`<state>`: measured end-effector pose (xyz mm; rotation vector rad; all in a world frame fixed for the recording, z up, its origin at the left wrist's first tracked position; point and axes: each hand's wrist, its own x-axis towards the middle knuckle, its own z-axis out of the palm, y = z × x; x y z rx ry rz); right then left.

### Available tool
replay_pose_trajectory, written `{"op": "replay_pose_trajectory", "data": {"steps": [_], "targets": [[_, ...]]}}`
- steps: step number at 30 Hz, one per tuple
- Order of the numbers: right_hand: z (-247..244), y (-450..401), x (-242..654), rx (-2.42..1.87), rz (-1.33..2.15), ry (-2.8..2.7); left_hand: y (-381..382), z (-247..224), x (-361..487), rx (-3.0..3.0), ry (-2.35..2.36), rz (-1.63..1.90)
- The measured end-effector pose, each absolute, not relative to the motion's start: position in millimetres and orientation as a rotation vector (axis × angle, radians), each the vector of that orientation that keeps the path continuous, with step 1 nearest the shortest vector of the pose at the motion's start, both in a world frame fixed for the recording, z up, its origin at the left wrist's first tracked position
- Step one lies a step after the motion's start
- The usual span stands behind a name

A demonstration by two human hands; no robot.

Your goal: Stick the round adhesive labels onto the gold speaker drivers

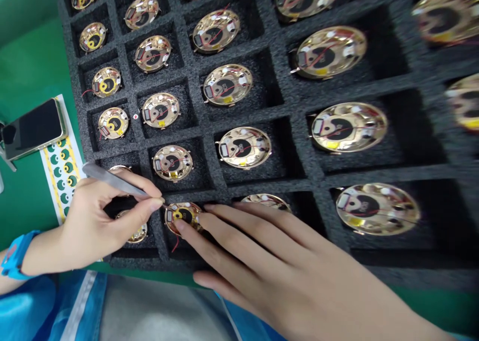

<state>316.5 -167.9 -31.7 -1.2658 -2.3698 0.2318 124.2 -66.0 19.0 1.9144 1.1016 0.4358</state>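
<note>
My left hand (93, 221) is closed in a pinch around grey metal tweezers (114, 181). Their tip meets a round gold-coloured watch-like case (192, 210) with a black centre, a yellow piece inside and red wires. Fingers stretched out, my right hand (277, 261) lies over the tray's near side. Its index fingertip touches the inside of that case, and another finger rests by the rim. Beneath my right hand, a neighbouring case (267, 199) is partly covered. Left of the worked case, another case (138, 234) is half hidden by my left hand.
A black foam tray (196, 106) holds several similar gold-coloured cases in square compartments. At the left, a phone (35, 126) overlaps a white sheet of yellow ring-shaped stickers (67, 166). All this lies on a green table surface (37, 57).
</note>
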Motion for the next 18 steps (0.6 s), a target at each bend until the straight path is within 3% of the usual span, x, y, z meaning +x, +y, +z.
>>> {"op": "replay_pose_trajectory", "data": {"steps": [18], "targets": [[-29,-162,312,-1.256,0.193,-2.448,-64,13,60,1.651,1.199,0.859]]}}
